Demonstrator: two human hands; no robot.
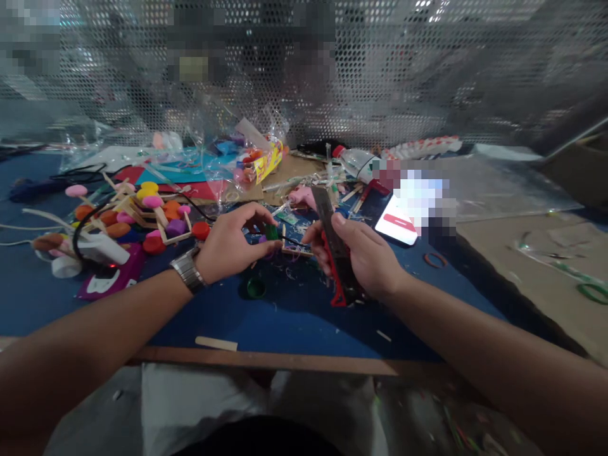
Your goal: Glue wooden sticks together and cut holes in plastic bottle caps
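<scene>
Between the thumb and fingers of my left hand [235, 240] is a small green bottle cap [272, 233], held just above the table. My right hand [365, 253] is wrapped round a long black-and-red stapler-like tool [335, 244], tilted with its black end pointing up and away. Thin wooden sticks [297, 251] and purple strands lie between the two hands, partly hidden by fingers. A second green cap [256, 288] rests on the blue table [294, 323], nearer to me than my left hand.
At left, coloured caps joined with wooden sticks [152, 218] stand near a purple box [116, 272] with a white plug. A pink glue gun [301, 196], plastic bottle [358, 163] and lit phone [401, 218] lie beyond. A popsicle stick [216, 343] is by the front edge.
</scene>
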